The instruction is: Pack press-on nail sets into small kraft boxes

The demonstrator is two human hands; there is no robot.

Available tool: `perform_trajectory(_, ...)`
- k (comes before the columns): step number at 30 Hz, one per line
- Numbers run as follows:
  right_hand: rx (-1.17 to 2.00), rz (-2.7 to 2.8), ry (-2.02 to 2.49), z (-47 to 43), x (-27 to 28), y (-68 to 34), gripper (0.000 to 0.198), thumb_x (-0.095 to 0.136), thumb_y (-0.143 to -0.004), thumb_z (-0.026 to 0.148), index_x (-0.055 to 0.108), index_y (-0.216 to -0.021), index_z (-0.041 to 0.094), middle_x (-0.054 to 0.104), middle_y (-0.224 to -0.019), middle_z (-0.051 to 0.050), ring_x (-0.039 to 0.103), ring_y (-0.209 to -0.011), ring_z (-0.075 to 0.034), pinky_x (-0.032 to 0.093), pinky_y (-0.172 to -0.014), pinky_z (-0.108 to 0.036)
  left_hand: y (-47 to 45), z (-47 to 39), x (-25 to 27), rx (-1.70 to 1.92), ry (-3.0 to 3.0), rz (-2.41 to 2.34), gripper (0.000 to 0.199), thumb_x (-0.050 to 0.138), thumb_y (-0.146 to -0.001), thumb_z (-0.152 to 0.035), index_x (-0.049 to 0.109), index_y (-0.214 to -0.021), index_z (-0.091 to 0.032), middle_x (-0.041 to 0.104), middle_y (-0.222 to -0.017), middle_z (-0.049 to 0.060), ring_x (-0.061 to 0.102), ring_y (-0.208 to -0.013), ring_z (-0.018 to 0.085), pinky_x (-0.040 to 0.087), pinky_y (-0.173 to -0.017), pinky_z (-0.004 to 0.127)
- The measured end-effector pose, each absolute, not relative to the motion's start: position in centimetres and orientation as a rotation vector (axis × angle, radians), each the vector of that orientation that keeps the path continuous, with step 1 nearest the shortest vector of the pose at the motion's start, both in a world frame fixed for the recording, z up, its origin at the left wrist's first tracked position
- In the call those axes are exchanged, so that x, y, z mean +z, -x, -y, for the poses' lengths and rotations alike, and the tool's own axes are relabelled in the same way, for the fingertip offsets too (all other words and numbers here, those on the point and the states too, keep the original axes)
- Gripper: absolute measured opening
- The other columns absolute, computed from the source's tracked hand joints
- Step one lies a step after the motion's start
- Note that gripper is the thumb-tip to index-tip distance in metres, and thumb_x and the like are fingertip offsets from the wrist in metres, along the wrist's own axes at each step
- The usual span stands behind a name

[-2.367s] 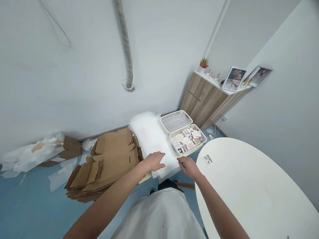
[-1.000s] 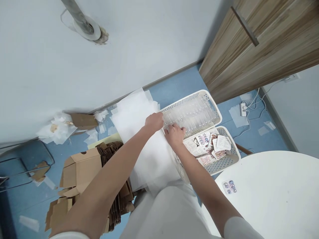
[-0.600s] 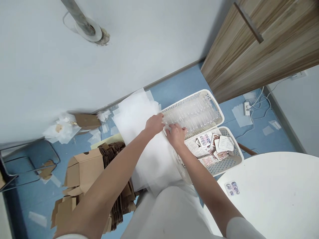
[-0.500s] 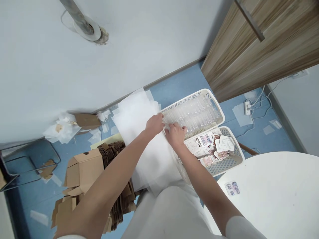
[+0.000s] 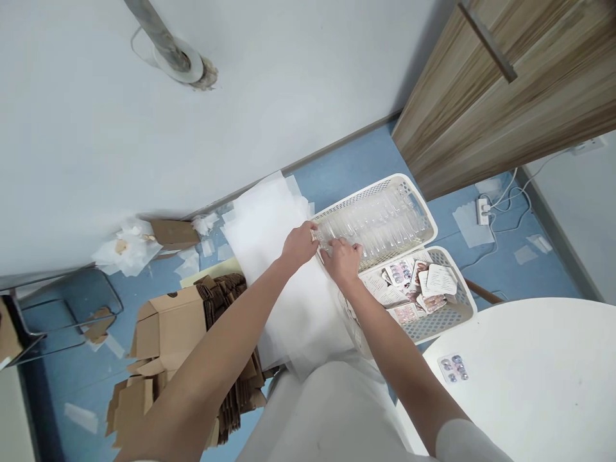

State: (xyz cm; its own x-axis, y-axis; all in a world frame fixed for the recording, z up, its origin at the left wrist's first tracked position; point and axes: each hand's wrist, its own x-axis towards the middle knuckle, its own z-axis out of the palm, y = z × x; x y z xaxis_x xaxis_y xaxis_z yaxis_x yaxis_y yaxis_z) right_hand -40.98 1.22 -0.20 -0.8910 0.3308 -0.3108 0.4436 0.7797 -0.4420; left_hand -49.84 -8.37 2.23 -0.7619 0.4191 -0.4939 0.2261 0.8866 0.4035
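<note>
My left hand (image 5: 299, 245) is at the near left end of a white perforated basket (image 5: 427, 224), fingers curled round the end of the clear plastic cases (image 5: 380, 218); its fingertips are partly hidden. My right hand (image 5: 343, 262) lies over the basket's near edge, thumb and fingers apart, with the fingertips touching the cases. These thin transparent cases stand packed in rows along the basket. Below my right hand, a second white basket (image 5: 466, 308) holds printed cards (image 5: 441, 280) and small packs of press-on nails (image 5: 399, 272).
White sheets (image 5: 293, 301) lie left of the baskets, beside a stack of folded brown cardboard boxes (image 5: 180, 327). A round white table (image 5: 534, 359) at right bears one nail pack (image 5: 453, 368). A wooden cabinet (image 5: 505, 96) and power strip (image 5: 482, 211) are beyond.
The view has shifted slightly, so everything appears a little further right and lower. Both hands stay at the same end of the basket, with hardly any change in their fingers.
</note>
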Motion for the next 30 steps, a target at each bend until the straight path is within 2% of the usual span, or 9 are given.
perform_trajectory(4,-0.893,-2.809,-0.594,-1.6,0.4,40.3,0.030,0.044,-0.081,0.038,0.059,-0.095,0.018,0.058,-0.087,-0.007,0.052,-0.080,-0.018,0.023,-0.081,-0.033,49.6,8.8,2.6,0.590,-0.531,-2.481,0.029,0.049,-0.071,-0.019,0.046,-0.100,-0.019,0.055,-0.071,-0.001,0.054,-0.067,0.014,0.043,-0.064,0.026)
perform_trajectory(9,-1.173,-2.794,-0.624,-2.6,2.0,39.2,0.031,0.043,-0.080,0.039,0.060,-0.093,0.017,0.053,-0.076,-0.003,0.049,-0.068,-0.015,0.033,-0.069,-0.026,48.2,9.4,3.0,0.776,-0.530,-2.545,0.036,0.049,-0.075,-0.028,0.044,-0.109,-0.019,0.053,-0.099,0.005,0.053,-0.076,0.013,0.044,-0.072,0.028)
perform_trajectory(13,-1.564,-2.722,-0.731,-3.3,3.6,37.4,0.027,0.045,-0.077,0.039,0.061,-0.081,0.017,0.045,-0.063,0.001,0.043,-0.059,-0.012,0.035,-0.060,-0.023,46.6,9.8,4.0,0.957,-0.434,-2.457,0.041,0.052,-0.074,-0.036,0.045,-0.111,-0.020,0.051,-0.109,0.007,0.054,-0.084,0.014,0.045,-0.068,0.027)
perform_trajectory(18,-1.972,-2.480,-0.910,-3.3,6.1,33.3,0.029,0.045,-0.076,0.041,0.060,-0.077,0.016,0.044,-0.059,0.003,0.041,-0.055,-0.010,0.034,-0.054,-0.022,43.5,10.5,6.4,1.339,-0.359,-2.094,0.035,0.052,-0.073,-0.043,0.054,-0.097,-0.018,0.060,-0.091,0.004,0.057,-0.074,0.012,0.045,-0.068,0.026)
perform_trajectory(21,-2.020,-2.433,-0.994,-2.4,7.9,29.6,0.034,0.039,-0.078,0.042,0.060,-0.078,0.016,0.045,-0.056,0.003,0.041,-0.054,-0.011,0.034,-0.052,-0.022,40.5,11.4,8.2,1.519,-0.343,-1.898,0.031,0.055,-0.071,-0.043,0.057,-0.085,-0.016,0.061,-0.077,0.002,0.057,-0.068,0.011,0.045,-0.069,0.027)
perform_trajectory(24,-1.977,-2.475,-1.085,-0.8,9.3,25.4,0.039,0.033,-0.080,0.042,0.061,-0.077,0.016,0.045,-0.054,0.002,0.042,-0.051,-0.011,0.034,-0.050,-0.023,37.1,12.5,9.8,1.625,-0.352,-1.746,0.028,0.058,-0.069,-0.042,0.056,-0.080,-0.016,0.060,-0.073,0.001,0.056,-0.064,0.010,0.046,-0.068,0.028)
perform_trajectory(27,-1.947,-2.569,-1.107,0.8,10.0,20.9,0.035,0.037,-0.079,0.039,0.062,-0.089,0.017,0.053,-0.063,0.000,0.046,-0.057,-0.012,0.039,-0.055,-0.024,33.9,13.7,11.1,1.657,-0.415,-1.720,0.027,0.058,-0.069,-0.041,0.056,-0.079,-0.015,0.058,-0.070,0.000,0.055,-0.063,0.010,0.047,-0.066,0.029)
perform_trajectory(30,-1.963,-2.634,-1.166,1.9,10.7,16.4,0.039,0.046,-0.074,0.034,0.054,-0.109,0.018,0.055,-0.077,-0.002,0.047,-0.060,-0.012,0.042,-0.059,-0.026,31.2,14.6,12.1,1.670,-0.601,-1.764,0.025,0.056,-0.071,-0.038,0.056,-0.082,-0.015,0.056,-0.070,0.000,0.054,-0.065,0.011,0.046,-0.066,0.027)
